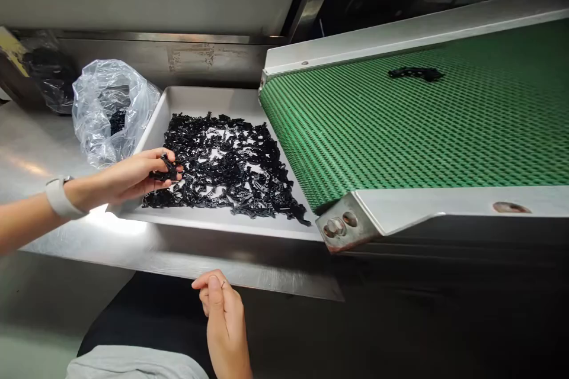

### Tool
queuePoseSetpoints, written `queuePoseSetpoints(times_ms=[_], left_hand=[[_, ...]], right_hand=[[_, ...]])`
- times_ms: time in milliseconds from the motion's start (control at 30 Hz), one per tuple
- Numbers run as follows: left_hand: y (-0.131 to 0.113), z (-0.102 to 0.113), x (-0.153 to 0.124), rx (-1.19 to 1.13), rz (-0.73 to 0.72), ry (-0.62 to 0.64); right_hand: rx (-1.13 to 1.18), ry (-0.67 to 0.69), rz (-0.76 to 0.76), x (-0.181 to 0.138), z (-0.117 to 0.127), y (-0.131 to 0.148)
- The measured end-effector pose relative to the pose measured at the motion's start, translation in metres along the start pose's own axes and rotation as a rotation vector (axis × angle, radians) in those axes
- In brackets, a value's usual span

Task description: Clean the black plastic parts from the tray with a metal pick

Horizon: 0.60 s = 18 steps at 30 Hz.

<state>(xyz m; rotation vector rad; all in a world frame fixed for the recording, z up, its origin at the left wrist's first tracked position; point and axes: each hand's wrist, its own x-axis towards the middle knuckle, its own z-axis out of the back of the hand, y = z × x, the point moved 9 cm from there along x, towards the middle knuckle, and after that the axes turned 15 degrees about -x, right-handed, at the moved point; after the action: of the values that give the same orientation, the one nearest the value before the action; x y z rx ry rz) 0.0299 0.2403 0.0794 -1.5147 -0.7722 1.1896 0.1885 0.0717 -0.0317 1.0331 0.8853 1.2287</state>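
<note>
My left hand [137, 176], with a white band [62, 196] on the wrist, is closed around a few small black plastic parts [168, 169]. It is over the left side of a white tray [213, 224], where many similar black plastic parts [231, 172] lie spread in a loose layer. Below the front edge of the metal table, my right hand [222, 308] is curled with the thumb against the index finger. No object shows in it.
A green mesh conveyor belt [400, 130] slopes up from the tray's right side, carrying one curved black piece [415, 73]. Its metal end bracket [342, 225] overhangs the tray's corner. Left of the tray, a clear plastic bag [111, 106] with black parts stands on the metal table [44, 148].
</note>
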Motion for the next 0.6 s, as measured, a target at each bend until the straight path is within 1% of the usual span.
queuePoseSetpoints(times_ms=[33, 67, 100, 200, 300, 367, 467, 533, 600], left_hand=[[0.003, 0.004, -0.014, -0.172, 0.012, -0.089], [0.008, 0.003, -0.029, -0.329, 0.026, -0.137], [0.012, 0.0, -0.045, -0.459, 0.013, -0.16], [0.036, -0.023, -0.082, -0.782, 0.042, -0.154], [0.072, -0.05, -0.101, -1.035, 0.128, -0.141], [0.093, -0.059, -0.106, -1.142, 0.138, -0.191], [0.116, -0.064, -0.108, -1.198, 0.159, -0.27], [0.123, -0.067, -0.109, -1.199, 0.189, -0.276], [0.125, -0.068, -0.108, -1.2, 0.214, -0.257]], right_hand=[[-0.017, -0.027, 0.009, 0.001, 0.002, 0.004], [-0.034, -0.053, 0.029, 0.001, 0.004, 0.011], [-0.046, -0.073, 0.06, 0.002, 0.005, 0.02], [-0.042, -0.081, 0.19, 0.005, 0.003, 0.053], [-0.029, -0.041, 0.265, 0.006, -0.005, 0.076], [-0.059, -0.032, 0.239, 0.008, -0.009, 0.078], [-0.137, -0.019, 0.138, 0.01, -0.013, 0.07], [-0.172, -0.013, 0.096, 0.011, -0.015, 0.065], [-0.189, -0.018, 0.07, 0.013, -0.016, 0.061]])
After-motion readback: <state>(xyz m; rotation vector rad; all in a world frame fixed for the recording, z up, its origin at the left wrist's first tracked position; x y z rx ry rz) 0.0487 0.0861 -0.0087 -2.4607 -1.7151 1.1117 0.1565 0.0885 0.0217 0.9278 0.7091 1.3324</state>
